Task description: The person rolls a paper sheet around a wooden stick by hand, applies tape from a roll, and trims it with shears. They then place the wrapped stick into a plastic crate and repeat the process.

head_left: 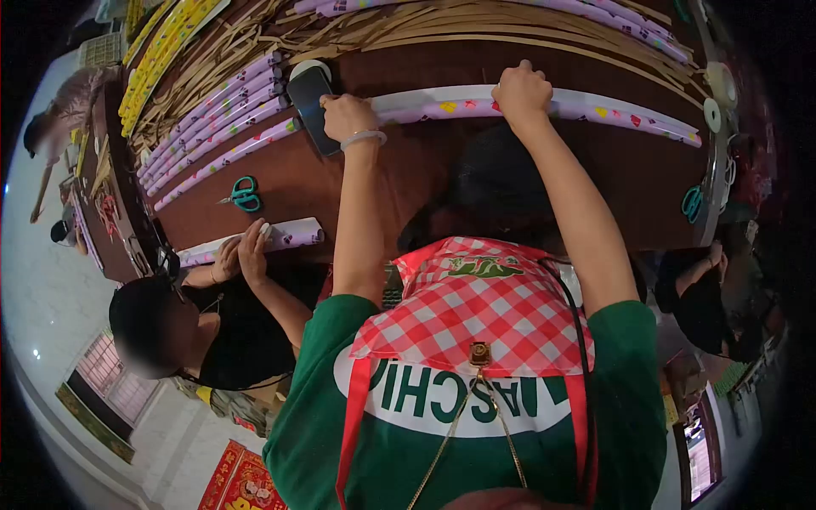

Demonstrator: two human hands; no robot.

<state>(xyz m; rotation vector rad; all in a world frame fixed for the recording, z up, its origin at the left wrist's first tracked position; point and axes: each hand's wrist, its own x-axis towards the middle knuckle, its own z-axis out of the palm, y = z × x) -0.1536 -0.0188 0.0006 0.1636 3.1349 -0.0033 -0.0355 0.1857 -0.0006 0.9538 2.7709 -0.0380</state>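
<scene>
Here is one purple roll (459, 108), long and flat across the table (374, 187), right under the fingers. The left hand (351, 117) curls closed over its left end; the right hand (523, 92) is bunched tight on it nearer the middle, fingertips partly hidden. One phone (311, 98) lies just beside the left hand. Farther out: at least four more purple rolls (217, 119), too bunched to count surely, then brown strips (221, 47), past counting.
</scene>
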